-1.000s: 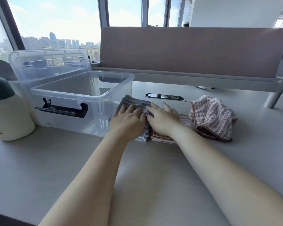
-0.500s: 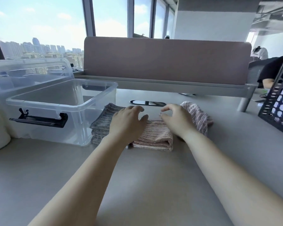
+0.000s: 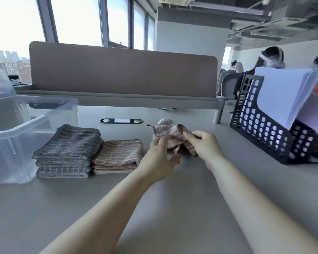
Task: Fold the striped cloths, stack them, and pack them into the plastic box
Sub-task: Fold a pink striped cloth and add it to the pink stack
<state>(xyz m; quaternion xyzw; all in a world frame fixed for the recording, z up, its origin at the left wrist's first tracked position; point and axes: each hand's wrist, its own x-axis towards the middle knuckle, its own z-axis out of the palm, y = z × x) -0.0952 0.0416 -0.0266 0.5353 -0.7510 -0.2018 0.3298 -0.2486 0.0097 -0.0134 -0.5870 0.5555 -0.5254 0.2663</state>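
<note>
A crumpled pink striped cloth [image 3: 168,132] is lifted a little off the desk between both hands. My left hand [image 3: 159,158] grips its near left side and my right hand [image 3: 203,143] pinches its right edge. To the left lies a folded stack of grey striped cloths [image 3: 68,149], and right beside it a lower folded stack of pink striped cloths [image 3: 119,154]. The clear plastic box [image 3: 33,114] stands open at the left edge of the desk, touching the grey stack.
A black perforated file holder [image 3: 264,125] with white papers stands at the right. A pink-brown desk divider [image 3: 121,70] runs along the back, with an oval cable port [image 3: 121,121] in front of it. People sit in the far right background.
Both hands left the folded stacks and moved right, taking hold of the crumpled pink cloth. The view swung right, bringing the file holder into sight.
</note>
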